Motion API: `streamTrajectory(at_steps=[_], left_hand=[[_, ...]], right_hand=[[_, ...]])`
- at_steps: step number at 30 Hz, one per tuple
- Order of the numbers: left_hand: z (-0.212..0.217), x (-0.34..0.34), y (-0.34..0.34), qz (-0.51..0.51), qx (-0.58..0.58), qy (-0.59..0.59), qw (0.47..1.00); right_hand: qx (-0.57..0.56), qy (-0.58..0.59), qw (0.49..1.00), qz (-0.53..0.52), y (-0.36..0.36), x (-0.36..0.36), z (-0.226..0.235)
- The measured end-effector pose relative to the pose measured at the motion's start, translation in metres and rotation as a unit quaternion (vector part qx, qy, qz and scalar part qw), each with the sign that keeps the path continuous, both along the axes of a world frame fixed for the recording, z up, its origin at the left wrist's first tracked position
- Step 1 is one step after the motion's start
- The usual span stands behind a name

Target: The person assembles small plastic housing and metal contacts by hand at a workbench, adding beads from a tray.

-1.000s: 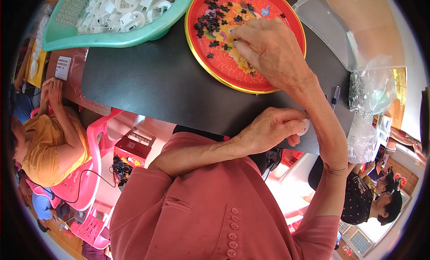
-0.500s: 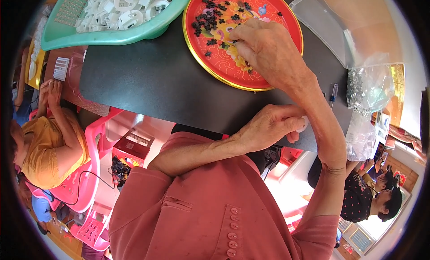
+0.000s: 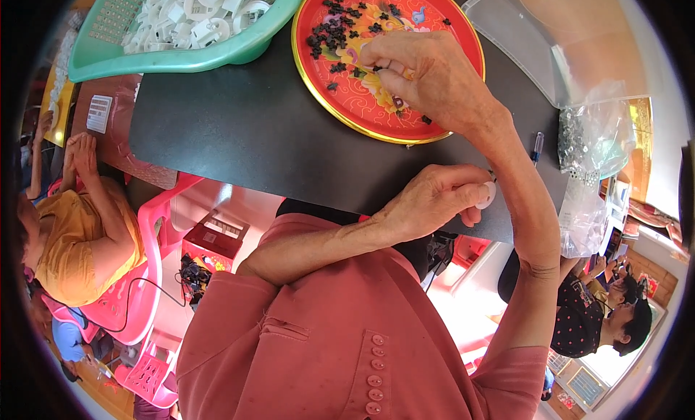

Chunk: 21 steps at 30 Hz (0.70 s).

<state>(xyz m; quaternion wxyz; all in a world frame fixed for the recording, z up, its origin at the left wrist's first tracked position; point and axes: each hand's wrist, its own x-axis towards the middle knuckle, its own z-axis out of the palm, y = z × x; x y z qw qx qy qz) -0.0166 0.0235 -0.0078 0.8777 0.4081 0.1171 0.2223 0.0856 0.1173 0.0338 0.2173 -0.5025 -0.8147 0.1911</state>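
Note:
My right hand [image 3: 427, 76] reaches over a round red tray [image 3: 362, 105] with a gold rim, and its fingertips pinch at the small black parts [image 3: 329, 36] scattered on it. My left hand [image 3: 434, 199] rests at the near edge of the black table [image 3: 239, 138] and grips a small white plastic piece [image 3: 486, 196] between thumb and fingers. Whether the right fingers hold a black part is hidden by the hand.
A green basin [image 3: 181, 51] full of white plastic pieces stands at the far left. A clear plastic box [image 3: 550, 44] and clear bags [image 3: 590, 167] of small parts lie at the right. One person in yellow [image 3: 65, 232] sits at left, another [image 3: 601, 319] at lower right.
My right hand has slid a little toward the middle of the red tray. My left hand has stayed at the table edge with the white piece.

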Motion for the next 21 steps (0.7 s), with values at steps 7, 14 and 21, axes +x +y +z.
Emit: streamTrajectory(at_steps=[7,14,21], left_hand=[[-0.002,0.001,-0.002,-0.036,-0.164,-0.063,0.984],[0.006,-0.001,0.006,-0.057,-0.176,-0.016,0.983],[0.002,0.002,0.010,-0.062,-0.181,-0.054,0.980]], right_hand=[[-0.057,0.099,0.992,-0.044,-0.014,0.012,0.012],[-0.133,0.238,0.948,-0.164,-0.065,0.052,0.025],[-0.130,0.395,0.888,-0.196,-0.122,0.086,0.027]])
